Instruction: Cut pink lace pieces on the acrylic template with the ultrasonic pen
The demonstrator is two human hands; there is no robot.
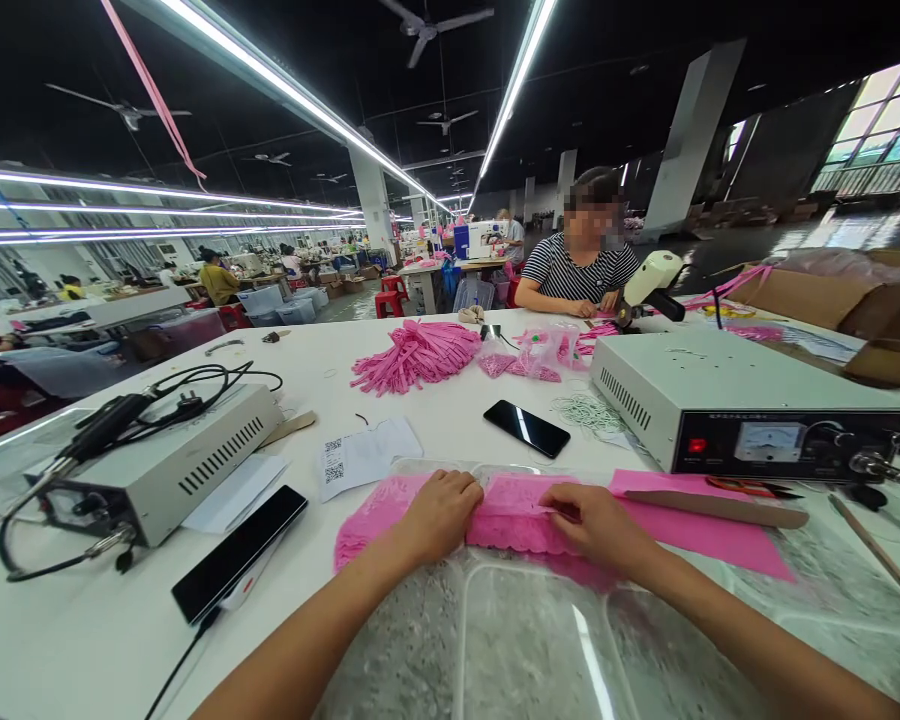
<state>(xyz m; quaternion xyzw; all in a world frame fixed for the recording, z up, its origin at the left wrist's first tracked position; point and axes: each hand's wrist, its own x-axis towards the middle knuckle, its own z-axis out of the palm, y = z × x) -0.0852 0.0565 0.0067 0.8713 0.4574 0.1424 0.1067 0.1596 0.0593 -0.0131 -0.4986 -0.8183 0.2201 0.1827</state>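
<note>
A stack of pink lace fabric [375,518] with scalloped edges lies on a clear plastic sheet [532,640] in front of me. My left hand [444,515] rests on the stack with its fingers curled down on the pink lace. Just to the right, my right hand [596,522] pinches the upper edge of the lace between thumb and fingers. A fold of the fabric spans the gap between both hands. Right of my right hand lies a flat pink sheet [735,545] with a long brown strip [720,507] across it.
Grey boxes with dials and cables stand left [165,455] and right [750,390]. Two phones [526,428] [240,555] lie on the white table [307,345]. Beyond are a pink strap bundle [416,355], plastic bags [544,350] and a seated person [581,265] with hands on the table.
</note>
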